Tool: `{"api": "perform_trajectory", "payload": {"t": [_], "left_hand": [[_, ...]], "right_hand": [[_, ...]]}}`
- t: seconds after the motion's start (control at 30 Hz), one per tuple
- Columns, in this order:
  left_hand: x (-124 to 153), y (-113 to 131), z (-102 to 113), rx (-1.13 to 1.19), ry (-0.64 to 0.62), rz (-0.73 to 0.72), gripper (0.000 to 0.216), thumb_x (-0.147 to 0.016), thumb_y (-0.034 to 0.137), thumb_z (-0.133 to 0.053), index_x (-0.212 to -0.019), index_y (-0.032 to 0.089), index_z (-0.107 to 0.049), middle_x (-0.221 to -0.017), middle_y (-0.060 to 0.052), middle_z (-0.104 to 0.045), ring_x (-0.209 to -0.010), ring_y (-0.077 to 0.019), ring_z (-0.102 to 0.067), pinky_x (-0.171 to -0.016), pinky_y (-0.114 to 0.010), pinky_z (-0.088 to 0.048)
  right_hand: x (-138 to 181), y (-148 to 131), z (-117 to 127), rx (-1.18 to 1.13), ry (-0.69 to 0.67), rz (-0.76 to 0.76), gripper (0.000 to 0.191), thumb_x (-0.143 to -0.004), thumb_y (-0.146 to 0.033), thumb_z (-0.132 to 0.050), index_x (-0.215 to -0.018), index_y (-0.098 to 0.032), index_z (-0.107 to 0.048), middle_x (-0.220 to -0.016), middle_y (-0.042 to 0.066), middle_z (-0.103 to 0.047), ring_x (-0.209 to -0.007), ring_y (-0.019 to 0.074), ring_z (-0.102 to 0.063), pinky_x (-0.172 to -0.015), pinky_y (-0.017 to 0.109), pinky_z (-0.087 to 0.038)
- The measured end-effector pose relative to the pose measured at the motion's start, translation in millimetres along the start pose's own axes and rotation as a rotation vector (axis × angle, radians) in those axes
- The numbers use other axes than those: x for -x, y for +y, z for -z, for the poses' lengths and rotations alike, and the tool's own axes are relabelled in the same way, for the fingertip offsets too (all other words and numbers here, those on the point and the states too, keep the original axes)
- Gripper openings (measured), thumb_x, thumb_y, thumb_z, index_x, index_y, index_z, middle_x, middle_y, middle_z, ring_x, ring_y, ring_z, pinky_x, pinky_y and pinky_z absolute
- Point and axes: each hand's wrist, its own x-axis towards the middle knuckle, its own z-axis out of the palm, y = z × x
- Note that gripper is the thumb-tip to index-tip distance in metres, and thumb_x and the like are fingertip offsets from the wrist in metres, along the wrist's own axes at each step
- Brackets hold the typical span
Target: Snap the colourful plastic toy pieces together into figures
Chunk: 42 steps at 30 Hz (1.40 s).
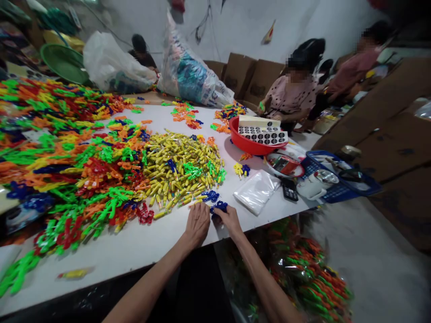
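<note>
Right hand (230, 220): a blue piece (219, 207) is gripped between thumb and fingers, just above the table's near edge. Left hand (198, 222): fingers are curled downward right beside it; whether anything is pinched under them can't be told, view is blocked by the knuckles.

Rest, big to small:

- White table (134, 246): most of its left half is covered by a pile of coloured pieces (90, 166) in green, orange, red, yellow and blue.
- Cardboard boxes (377, 143) are stood at right; more are seen along the back wall.
- Printed sack (193, 74) and white bag (114, 63) are propped at the far side. Person in a dotted top (291, 96) is seated beyond the table's far right.
- Clear sack (313, 273), filled with coloured pieces, is set below the table, right of the legs.
- Yellow pieces (182, 166) are heaped in front of the hands, against the coloured pile.
- Red basin (251, 142) is placed far right, sticker sheets (264, 134) laid across it.
- Blue basket (352, 190) is set at the right end, white mug (311, 185) just beside it.
- Plastic bags (257, 192) are stacked flat right of the hands, near a phone (289, 189).
- One yellow stick (73, 273) is left alone at front left, blurred.
</note>
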Motion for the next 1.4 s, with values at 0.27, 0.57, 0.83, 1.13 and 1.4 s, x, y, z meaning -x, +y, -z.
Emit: {"api": "perform_trajectory", "payload": {"t": [0.27,0.57,0.83,1.13,1.4], "left_hand": [[9,-7,20,0.048,-0.081,0.111,0.023,-0.082,0.005,-0.033,-0.086,0.015,-0.054,-0.087,-0.011,-0.056,-0.087,-0.0239,-0.054,-0.071,-0.035,-0.044],[41,-35,60,1.573,-0.187,0.799,0.032,-0.072,0.043,-0.063,-0.082,0.014,-0.056,-0.067,0.0,-0.055,-0.047,-0.007,-0.043,-0.045,-0.021,-0.031],[51,-36,76,1.867,-0.231,0.831,0.031,-0.067,0.04,-0.071,-0.069,0.011,-0.059,-0.06,0.002,-0.05,-0.044,-0.0022,-0.036,-0.04,-0.017,-0.02],[62,-42,72,1.96,-0.322,0.761,0.031,-0.07,0.041,-0.068,-0.073,0.011,-0.06,-0.065,0.001,-0.052,-0.043,-0.0009,-0.035,-0.039,-0.017,-0.017],[48,-28,67,1.776,-0.291,0.884,0.036,-0.065,0.045,-0.07,-0.063,0.011,-0.059,-0.045,0.005,-0.042,-0.037,-0.0016,-0.031,-0.037,-0.016,-0.018]], "right_hand": [[11,-13,-21,-0.202,-0.061,0.024,0.025,-0.061,-0.037,-0.069,-0.067,-0.015,-0.057,-0.052,-0.004,-0.053,-0.043,0.0084,-0.045,-0.038,0.019,-0.034],[30,-34,-20,-0.479,-0.148,-0.108,0.034,-0.053,-0.035,-0.079,-0.07,-0.015,-0.057,-0.051,-0.004,-0.057,-0.041,0.0092,-0.051,-0.039,0.019,-0.037],[43,-51,-33,-0.595,-0.378,-0.218,0.026,-0.06,-0.031,-0.077,-0.074,-0.014,-0.063,-0.055,-0.002,-0.061,-0.04,0.0075,-0.052,-0.038,0.017,-0.038],[50,-50,-32,-0.576,-0.478,-0.313,0.026,-0.058,-0.03,-0.078,-0.071,-0.014,-0.063,-0.058,-0.003,-0.061,-0.038,0.0062,-0.049,-0.038,0.018,-0.037],[49,-46,-28,-0.092,-0.242,0.042,0.029,-0.062,-0.04,-0.072,-0.071,-0.015,-0.058,-0.052,-0.003,-0.057,-0.043,0.0107,-0.053,-0.045,0.022,-0.042]]}}
